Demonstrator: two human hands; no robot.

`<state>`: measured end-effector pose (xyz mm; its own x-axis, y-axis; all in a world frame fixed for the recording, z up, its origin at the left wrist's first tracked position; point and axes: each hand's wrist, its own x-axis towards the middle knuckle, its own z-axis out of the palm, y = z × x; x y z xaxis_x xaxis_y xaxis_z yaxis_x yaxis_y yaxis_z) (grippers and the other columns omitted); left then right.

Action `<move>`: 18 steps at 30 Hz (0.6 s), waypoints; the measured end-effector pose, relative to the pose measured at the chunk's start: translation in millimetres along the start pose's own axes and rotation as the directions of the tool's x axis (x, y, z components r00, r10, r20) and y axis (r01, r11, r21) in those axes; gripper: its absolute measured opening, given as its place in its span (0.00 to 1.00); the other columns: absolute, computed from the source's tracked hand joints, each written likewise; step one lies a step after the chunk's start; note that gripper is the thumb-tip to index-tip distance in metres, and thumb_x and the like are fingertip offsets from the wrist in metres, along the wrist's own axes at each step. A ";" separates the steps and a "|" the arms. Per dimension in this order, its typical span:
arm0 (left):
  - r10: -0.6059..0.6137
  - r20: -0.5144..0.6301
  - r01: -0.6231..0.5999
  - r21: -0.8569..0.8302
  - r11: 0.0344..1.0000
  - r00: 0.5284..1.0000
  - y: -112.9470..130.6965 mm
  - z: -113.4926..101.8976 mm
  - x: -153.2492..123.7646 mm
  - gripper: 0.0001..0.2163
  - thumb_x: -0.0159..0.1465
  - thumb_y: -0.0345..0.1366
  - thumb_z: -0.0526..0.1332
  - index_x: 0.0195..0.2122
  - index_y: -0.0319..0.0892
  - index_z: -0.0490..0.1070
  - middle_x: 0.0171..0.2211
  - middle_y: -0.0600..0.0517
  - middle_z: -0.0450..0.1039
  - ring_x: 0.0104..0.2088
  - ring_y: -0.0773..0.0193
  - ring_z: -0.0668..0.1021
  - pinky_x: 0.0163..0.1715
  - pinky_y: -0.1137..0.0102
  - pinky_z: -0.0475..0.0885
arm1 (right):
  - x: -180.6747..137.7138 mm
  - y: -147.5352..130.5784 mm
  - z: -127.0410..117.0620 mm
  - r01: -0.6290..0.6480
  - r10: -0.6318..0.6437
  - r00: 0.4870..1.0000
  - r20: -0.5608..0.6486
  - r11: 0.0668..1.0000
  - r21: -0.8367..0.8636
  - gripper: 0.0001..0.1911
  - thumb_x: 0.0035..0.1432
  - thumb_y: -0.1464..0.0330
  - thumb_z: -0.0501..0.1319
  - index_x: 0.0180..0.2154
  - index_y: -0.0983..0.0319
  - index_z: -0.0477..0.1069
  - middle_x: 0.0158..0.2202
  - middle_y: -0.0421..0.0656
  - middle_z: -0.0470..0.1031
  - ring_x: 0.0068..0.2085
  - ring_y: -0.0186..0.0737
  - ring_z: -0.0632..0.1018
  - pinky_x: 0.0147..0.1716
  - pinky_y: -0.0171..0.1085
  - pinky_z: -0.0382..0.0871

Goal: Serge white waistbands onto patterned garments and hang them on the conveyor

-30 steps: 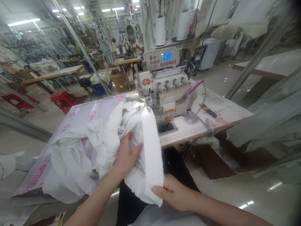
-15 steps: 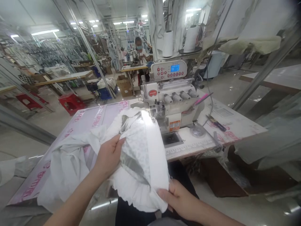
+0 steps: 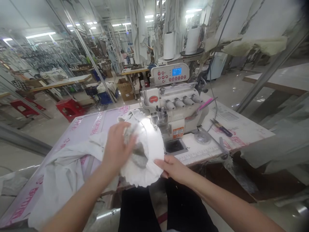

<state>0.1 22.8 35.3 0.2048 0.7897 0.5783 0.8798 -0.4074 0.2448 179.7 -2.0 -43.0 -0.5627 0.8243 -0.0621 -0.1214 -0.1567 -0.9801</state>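
Black-clad legs are nearest, below the table edge. The right hand pinches the near end of the white cloth between thumb and fingers. The left hand lies at the left side of the ring-shaped opening; its fingers are blurred, so whether they grip cannot be told. The ring lies at the table's near edge; its flat band runs up to the needle area of the sewing machine, and loose folds spread left over the table.

Handling: the cloth appears light, soft and limp, with the band somewhat firmer; the ruffled edge probably folds under easily. Hold the band by its outer edge, clear of the needle area.

A dark-handled tool rests right of the machine. Thread cones stand behind it; a red stool stands beyond the table.
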 end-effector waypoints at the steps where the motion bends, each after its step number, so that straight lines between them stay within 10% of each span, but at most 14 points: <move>1: 0.056 0.050 -0.053 -0.044 0.998 0.997 14.7 3.7 -15.3 0.23 0.55 0.41 0.56 0.51 0.40 0.56 0.50 0.44 0.61 0.51 0.56 0.64 0.49 0.64 0.60 | 4.1 -1.3 -1.5 -0.017 0.017 1.000 0.001 0.996 0.089 0.25 0.52 0.52 0.55 0.16 0.64 0.56 0.09 0.33 0.54 0.13 0.24 0.55 0.15 0.29 0.48; 5: 0.049 0.193 -0.059 0.049 0.997 0.980 49.4 34.6 -61.2 0.35 0.54 0.32 0.54 0.61 0.36 0.36 0.60 0.41 0.46 0.59 0.51 0.51 0.52 0.53 0.52 | 16.8 -13.0 -6.8 -0.112 0.103 0.994 0.045 0.926 0.360 0.23 0.48 0.54 0.59 0.17 0.64 0.56 0.08 0.32 0.54 0.10 0.22 0.50 0.12 0.28 0.39; 13: 0.055 0.348 -0.122 0.176 0.977 0.936 24.5 35.1 -10.0 0.31 0.48 0.18 0.46 0.54 0.40 0.58 0.56 0.47 0.57 0.56 0.58 0.60 0.51 0.58 0.59 | 29.7 -39.6 -3.4 -0.083 0.153 0.982 -0.113 0.880 0.469 0.18 0.48 0.59 0.60 0.19 0.65 0.59 0.11 0.35 0.61 0.11 0.24 0.57 0.09 0.26 0.48; 18: 0.032 0.525 -0.179 0.232 0.956 0.851 24.8 18.8 36.4 0.24 0.47 0.17 0.48 0.43 0.41 0.68 0.43 0.45 0.70 0.43 0.56 0.72 0.38 0.66 0.68 | -2.0 -28.8 -34.2 0.019 -0.063 0.963 -0.263 0.986 -0.168 0.18 0.55 0.57 0.51 0.35 0.65 0.67 0.20 0.39 0.67 0.17 0.31 0.65 0.16 0.30 0.59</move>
<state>37.5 50.0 47.8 0.4272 0.8996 0.0913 0.9042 -0.4243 -0.0497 212.3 19.4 -21.1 -0.3185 0.9467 -0.0473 0.0073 -0.0475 -0.9988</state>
